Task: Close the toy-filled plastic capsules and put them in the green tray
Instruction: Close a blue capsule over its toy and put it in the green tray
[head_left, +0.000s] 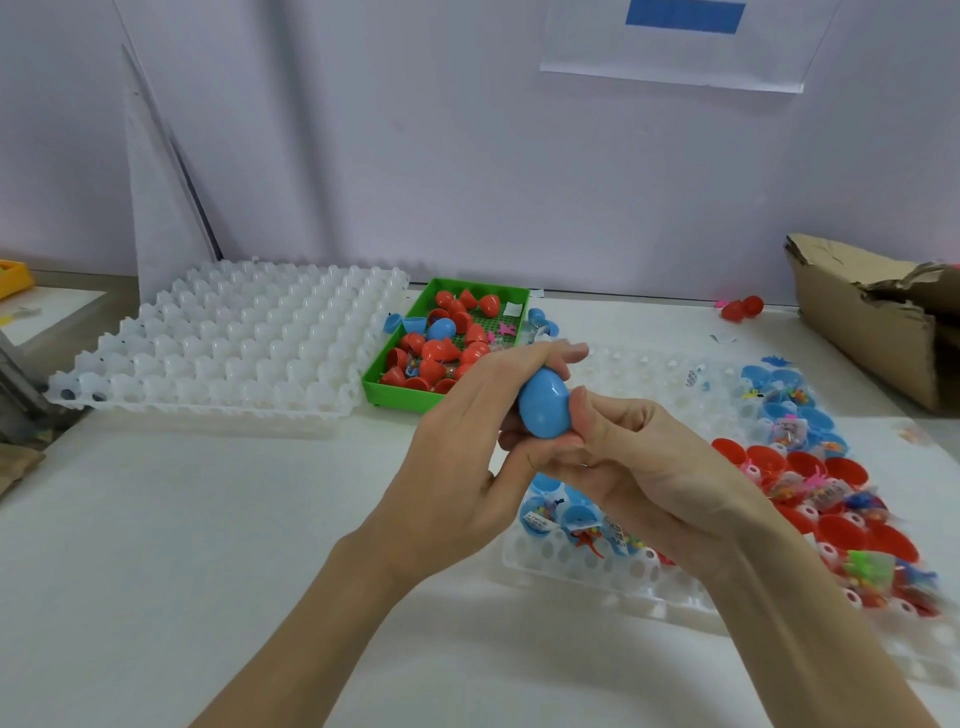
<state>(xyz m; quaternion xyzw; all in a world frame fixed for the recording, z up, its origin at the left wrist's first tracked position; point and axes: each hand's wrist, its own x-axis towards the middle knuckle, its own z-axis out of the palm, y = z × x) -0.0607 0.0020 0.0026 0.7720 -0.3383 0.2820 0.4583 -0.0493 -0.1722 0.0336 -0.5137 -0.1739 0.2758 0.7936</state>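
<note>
Capsule (543, 405) (blue) gripped by both hands above bare table (208, 519) near green tray (395, 397).

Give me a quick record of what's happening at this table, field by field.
held item: blue egg-shaped capsule, looks closed
left hand: grips the capsule's upper end
right hand: fingers pinch its lower side
green tray: behind the hands, holds mostly red capsule pieces and one blue capsule
clear holder tray: on the right, open blue and red halves with toys
white holder tray: on the left
cardboard box: far right
</note>
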